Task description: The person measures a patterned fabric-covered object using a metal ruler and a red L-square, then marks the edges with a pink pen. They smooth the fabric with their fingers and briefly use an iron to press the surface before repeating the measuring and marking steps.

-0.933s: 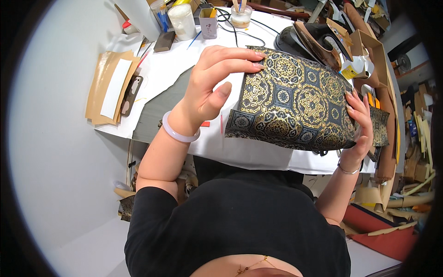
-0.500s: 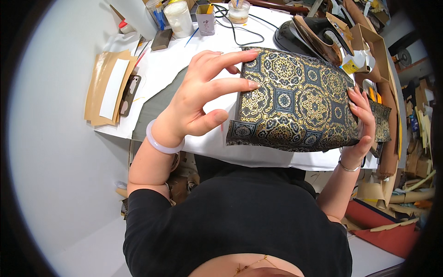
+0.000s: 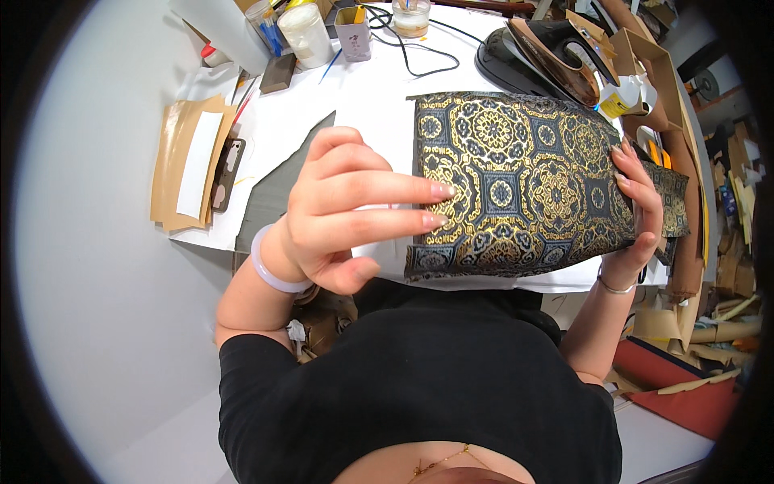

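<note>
A panel covered in black, blue and gold brocade (image 3: pixel 516 185) is held up over the table, tilted, its patterned face showing. My right hand (image 3: pixel 642 202) grips its right edge, the fingertips on the face and the thumb low at the edge. At the left edge my left hand (image 3: pixel 343 206) rests two outstretched fingertips on the brocade, with the thumb apart. Loose cloth sticks out at the panel's lower left corner. Behind my right hand lies another strip of the same brocade (image 3: pixel 672 198). The panel's back is hidden.
On the white-covered table (image 3: pixel 387 105) stand a black iron (image 3: pixel 524 64) with its cord, a white tub (image 3: pixel 306 36), a tin (image 3: pixel 353 40) and a glass jar (image 3: pixel 411 18). Brown paper sheets (image 3: pixel 169 173) and a phone (image 3: pixel 228 173) lie left; a cardboard box (image 3: pixel 645 73) stands right.
My left hand has slid down the panel's left edge toward me, and its fingertips now sit lower on the brocade. The right hand keeps its grip.
</note>
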{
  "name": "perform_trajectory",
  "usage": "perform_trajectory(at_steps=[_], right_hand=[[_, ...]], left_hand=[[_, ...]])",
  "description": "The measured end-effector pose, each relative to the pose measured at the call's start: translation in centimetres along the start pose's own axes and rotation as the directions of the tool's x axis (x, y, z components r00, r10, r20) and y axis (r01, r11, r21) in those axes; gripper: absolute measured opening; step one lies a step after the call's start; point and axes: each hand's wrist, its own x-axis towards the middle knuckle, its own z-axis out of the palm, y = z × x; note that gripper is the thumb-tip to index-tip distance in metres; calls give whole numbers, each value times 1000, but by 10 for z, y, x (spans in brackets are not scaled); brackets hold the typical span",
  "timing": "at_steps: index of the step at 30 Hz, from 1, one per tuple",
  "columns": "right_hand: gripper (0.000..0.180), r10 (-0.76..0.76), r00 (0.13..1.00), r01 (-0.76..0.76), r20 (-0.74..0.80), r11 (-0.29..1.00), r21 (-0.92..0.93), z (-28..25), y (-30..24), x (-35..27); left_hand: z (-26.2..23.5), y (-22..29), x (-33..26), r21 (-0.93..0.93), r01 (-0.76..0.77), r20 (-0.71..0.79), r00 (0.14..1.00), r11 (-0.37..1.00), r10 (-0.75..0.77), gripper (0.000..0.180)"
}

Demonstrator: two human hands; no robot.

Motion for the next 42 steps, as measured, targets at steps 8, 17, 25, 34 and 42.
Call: perform_trajectory(at_steps=[8, 17, 25, 34, 42], right_hand=[[82, 27, 999, -25, -38, 998, 59, 5, 0, -2], [72, 19, 1000, -21, 18, 993, 115, 2, 3, -5], [72, 37, 999, -36, 0, 994, 101, 4, 2, -6], [74, -13, 1000, 11, 27, 998, 63, 5, 2, -2], [72, -11, 1000, 11, 2, 998, 67, 6, -2, 0]], left_hand=[[2, -9, -5, 36, 83, -9, 997, 996, -83, 62], [8, -34, -8, -3, 207, -63, 976, 978, -206, 68], [9, -22, -11, 28, 144, -75, 987, 989, -142, 64], [9, -10, -3, -33, 104, -13, 994, 994, -104, 66], [15, -8, -4, -40, 102, -98, 990, 994, -105, 66]])
